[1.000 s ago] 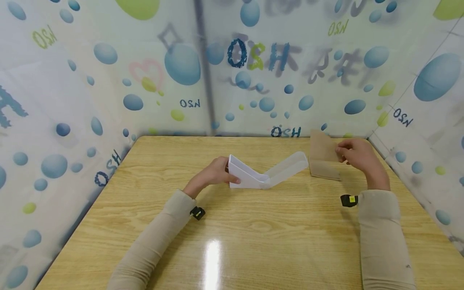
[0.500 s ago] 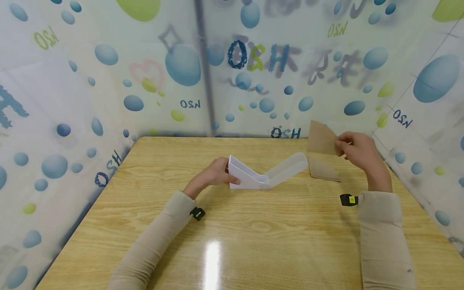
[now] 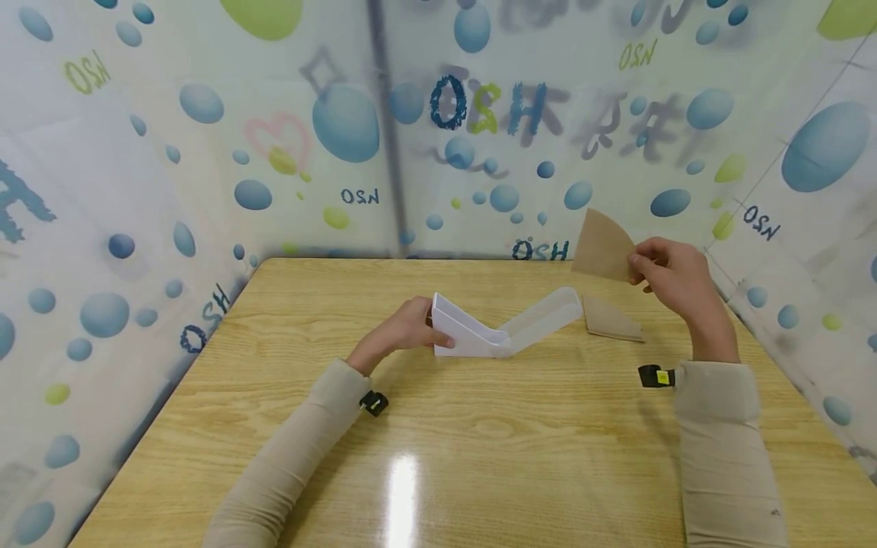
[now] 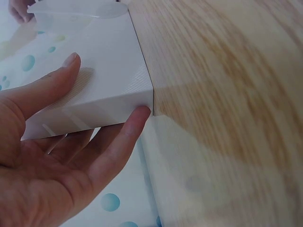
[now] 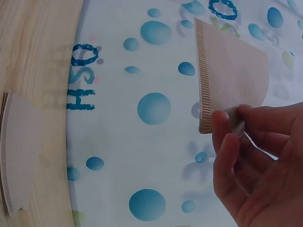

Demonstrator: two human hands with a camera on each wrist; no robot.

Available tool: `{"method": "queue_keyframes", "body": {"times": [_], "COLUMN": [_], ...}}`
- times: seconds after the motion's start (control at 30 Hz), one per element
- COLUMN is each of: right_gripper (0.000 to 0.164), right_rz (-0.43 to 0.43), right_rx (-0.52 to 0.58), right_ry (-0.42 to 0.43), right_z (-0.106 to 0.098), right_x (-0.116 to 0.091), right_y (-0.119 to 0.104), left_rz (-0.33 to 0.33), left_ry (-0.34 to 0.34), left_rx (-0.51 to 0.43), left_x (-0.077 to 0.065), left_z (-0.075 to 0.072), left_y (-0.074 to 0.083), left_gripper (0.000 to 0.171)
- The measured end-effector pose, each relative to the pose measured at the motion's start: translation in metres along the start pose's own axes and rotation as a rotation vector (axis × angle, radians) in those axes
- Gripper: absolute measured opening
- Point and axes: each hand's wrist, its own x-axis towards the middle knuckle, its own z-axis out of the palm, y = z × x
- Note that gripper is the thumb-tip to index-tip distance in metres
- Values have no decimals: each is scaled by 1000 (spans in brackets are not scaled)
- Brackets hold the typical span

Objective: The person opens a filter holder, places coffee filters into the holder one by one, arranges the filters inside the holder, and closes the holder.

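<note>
My left hand (image 3: 409,323) grips the closed end of a white filter box (image 3: 469,332), thumb on its near face and fingers round the end. Its translucent lid (image 3: 544,318) is swung out to the right. In the left wrist view, the box (image 4: 102,56) stands on the table between thumb and fingers. Raised above the table, my right hand (image 3: 674,278) pinches a brown paper coffee filter (image 3: 603,247) by one edge. The filter's crimped seam (image 5: 203,75) shows in the right wrist view. Below it lie more brown coffee filters (image 3: 610,318), seemingly a thin stack.
The wooden table (image 3: 479,441) reaches back to a patterned curtain (image 3: 425,213), with curtains on both sides too. Black wrist cameras (image 3: 374,403) sit at both cuffs. The filters on the table lie just right of the lid's tip.
My right hand has lifted one coffee filter up off the others and drawn it slightly left. My left hand and the white box have stayed in place.
</note>
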Motion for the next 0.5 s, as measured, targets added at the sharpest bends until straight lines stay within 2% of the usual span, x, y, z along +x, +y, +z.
{"method": "queue_keyframes", "body": {"times": [0.5], "right_gripper": [30], "right_rz": [-41], "right_rx": [54], "right_ry": [47], "right_z": [9], "right_x": [-4], "right_y": [-24], "left_rz": [-2], "left_ry": [5], "left_rx": [4], "left_x": [1], "left_z": [1], "left_y": [-1], "left_gripper": [44]}}
